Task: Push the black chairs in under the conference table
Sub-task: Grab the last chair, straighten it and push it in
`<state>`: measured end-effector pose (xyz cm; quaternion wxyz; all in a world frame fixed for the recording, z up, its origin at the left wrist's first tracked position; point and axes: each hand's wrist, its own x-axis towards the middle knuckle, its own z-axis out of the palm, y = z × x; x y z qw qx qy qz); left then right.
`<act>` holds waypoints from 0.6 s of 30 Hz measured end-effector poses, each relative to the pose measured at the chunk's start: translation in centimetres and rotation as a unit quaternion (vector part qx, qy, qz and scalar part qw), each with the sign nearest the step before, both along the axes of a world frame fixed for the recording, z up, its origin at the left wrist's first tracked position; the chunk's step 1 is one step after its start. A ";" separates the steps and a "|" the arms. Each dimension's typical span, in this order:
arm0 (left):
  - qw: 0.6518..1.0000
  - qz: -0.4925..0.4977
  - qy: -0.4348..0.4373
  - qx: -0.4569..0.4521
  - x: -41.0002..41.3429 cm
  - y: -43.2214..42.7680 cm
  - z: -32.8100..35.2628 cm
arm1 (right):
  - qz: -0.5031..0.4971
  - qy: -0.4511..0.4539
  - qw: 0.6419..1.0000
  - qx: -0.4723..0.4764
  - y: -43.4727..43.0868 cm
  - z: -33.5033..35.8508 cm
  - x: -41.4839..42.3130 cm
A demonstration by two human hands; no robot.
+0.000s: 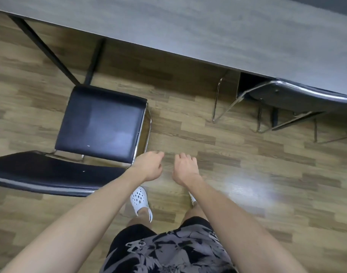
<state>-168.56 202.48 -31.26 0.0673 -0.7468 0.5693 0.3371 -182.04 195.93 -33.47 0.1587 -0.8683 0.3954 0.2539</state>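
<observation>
Two chairs: left chair (pixel 98 123) out, right chair (pixel 298 97) tucked under table (pixel 188 26).

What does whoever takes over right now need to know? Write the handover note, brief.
Left hand: empty, fingers loosely curled, hanging just past the backrest corner of the left chair, not gripping it.
Right hand: empty, over bare floor.
Left chair: pulled out, its whole seat clear of the conference table, backrest toward you.
Right chair: seat already under the table, only backrest and chrome frame showing.
Done: right chair looks pushed in.
Left: take the left chair's backrest and push it under the table. Any chairs beyond this view cannot be seen.
</observation>
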 end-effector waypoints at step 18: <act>0.999 -0.046 0.018 0.013 2.6 3.5 -0.7 | -0.068 0.036 0.997 -0.013 5.0 0.4 2.1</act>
